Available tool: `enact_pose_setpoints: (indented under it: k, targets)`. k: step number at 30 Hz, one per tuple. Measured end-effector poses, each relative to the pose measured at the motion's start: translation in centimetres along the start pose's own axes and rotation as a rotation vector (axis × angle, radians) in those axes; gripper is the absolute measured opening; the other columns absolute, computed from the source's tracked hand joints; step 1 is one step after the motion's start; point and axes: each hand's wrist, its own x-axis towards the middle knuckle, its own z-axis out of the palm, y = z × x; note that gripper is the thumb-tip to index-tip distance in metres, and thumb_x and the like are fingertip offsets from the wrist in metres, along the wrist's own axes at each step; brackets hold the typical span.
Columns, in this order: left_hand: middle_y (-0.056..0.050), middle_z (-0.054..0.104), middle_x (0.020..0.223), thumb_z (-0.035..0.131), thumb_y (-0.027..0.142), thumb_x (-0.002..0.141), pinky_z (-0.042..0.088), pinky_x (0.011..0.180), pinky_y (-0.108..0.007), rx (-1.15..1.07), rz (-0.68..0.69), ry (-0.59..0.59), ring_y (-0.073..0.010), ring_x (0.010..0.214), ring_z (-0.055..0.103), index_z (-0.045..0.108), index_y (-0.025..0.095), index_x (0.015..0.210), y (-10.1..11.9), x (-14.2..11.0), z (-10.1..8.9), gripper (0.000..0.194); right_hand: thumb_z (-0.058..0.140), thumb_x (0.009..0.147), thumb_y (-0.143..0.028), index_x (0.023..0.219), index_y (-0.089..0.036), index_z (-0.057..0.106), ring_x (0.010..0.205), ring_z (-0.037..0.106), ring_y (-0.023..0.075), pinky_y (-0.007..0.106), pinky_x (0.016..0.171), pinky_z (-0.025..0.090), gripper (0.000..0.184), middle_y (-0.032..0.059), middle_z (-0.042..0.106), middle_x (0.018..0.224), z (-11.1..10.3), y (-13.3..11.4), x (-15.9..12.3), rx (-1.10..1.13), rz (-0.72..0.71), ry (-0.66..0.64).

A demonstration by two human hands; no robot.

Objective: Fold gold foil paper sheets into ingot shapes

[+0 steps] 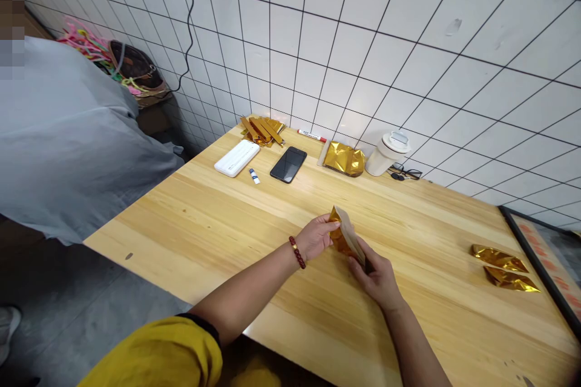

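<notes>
Over the middle of the wooden table (236,236), both my hands hold one piece of gold foil paper (345,234), its dull tan back partly turned outward. My left hand (318,237), with a beaded bracelet (297,252) on the wrist, pinches the paper's left edge. My right hand (376,275) grips its lower right end, thumb in front and fingers behind. Two folded gold foil pieces (499,258) lie off to the right. A stack of gold foil sheets (344,159) rests near the wall.
Along the back are folded gold strips (263,130), a white box-like device (236,158), a small blue-and-white tube (254,176), a phone (289,164), a red marker (311,135), a white cup (387,153) and glasses (407,173). A black-framed panel (540,266) borders the right. A person in grey (68,139) is at left.
</notes>
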Motion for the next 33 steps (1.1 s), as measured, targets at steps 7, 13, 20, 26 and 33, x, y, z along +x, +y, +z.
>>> enact_pose_setpoints:
  k: [7,13,20,26,33]
  targets:
    - [-0.006,0.071,0.082,0.092,0.029,0.054,0.047,0.08,-0.031,0.018,-0.038,-0.001,-0.015,0.077,0.064,0.072,0.012,0.086,-0.2,0.1,-0.1,0.042,0.063,0.089,-0.041,0.13,-0.019,0.064,0.055,0.06,0.0152,0.026,0.053,0.052,0.047,0.0024,0.071,0.073,0.0,0.3,-0.1,0.123,0.239,0.053]
    - [-0.005,0.073,0.087,0.09,0.017,0.052,0.048,0.081,-0.033,-0.021,-0.09,-0.005,-0.0165,0.081,0.066,0.073,0.015,0.096,-0.3,0.0,-0.4,0.047,0.065,0.086,-0.04,0.119,-0.017,0.07,0.041,0.041,0.0087,0.021,0.042,0.039,0.04,-0.0054,0.053,0.053,0.1,0.9,-0.4,0.154,0.29,0.104]
    - [-0.009,0.075,0.09,0.078,0.008,0.064,0.048,0.086,-0.034,-0.144,-0.098,-0.033,-0.0201,0.087,0.07,0.069,0.012,0.083,-0.2,0.2,-0.9,0.021,0.065,0.087,-0.031,0.106,-0.02,0.075,0.049,0.058,0.0122,0.023,0.048,0.048,0.025,0.001,0.069,0.066,0.0,-0.1,0.1,0.145,0.136,0.149]
    - [-0.008,0.074,0.085,0.064,0.005,0.074,0.047,0.095,-0.037,-0.265,-0.089,0.024,-0.0206,0.087,0.072,0.068,0.012,0.09,-0.3,0.5,-1.2,0.018,0.059,0.087,-0.017,0.108,-0.025,0.075,0.07,0.071,0.0173,0.028,0.063,0.056,0.027,0.0066,0.077,0.086,-0.5,-1.0,0.6,-0.029,-0.156,0.065]
    - [-0.011,0.073,0.088,0.061,0.02,0.081,0.048,0.093,-0.038,-0.324,-0.101,0.005,-0.023,0.09,0.071,0.068,0.01,0.097,0.1,0.5,-1.4,0.02,0.058,0.088,-0.017,0.11,-0.026,0.074,0.07,0.07,0.0185,0.031,0.063,0.057,0.029,0.0059,0.075,0.081,-0.7,-1.0,0.7,-0.095,-0.199,0.035]
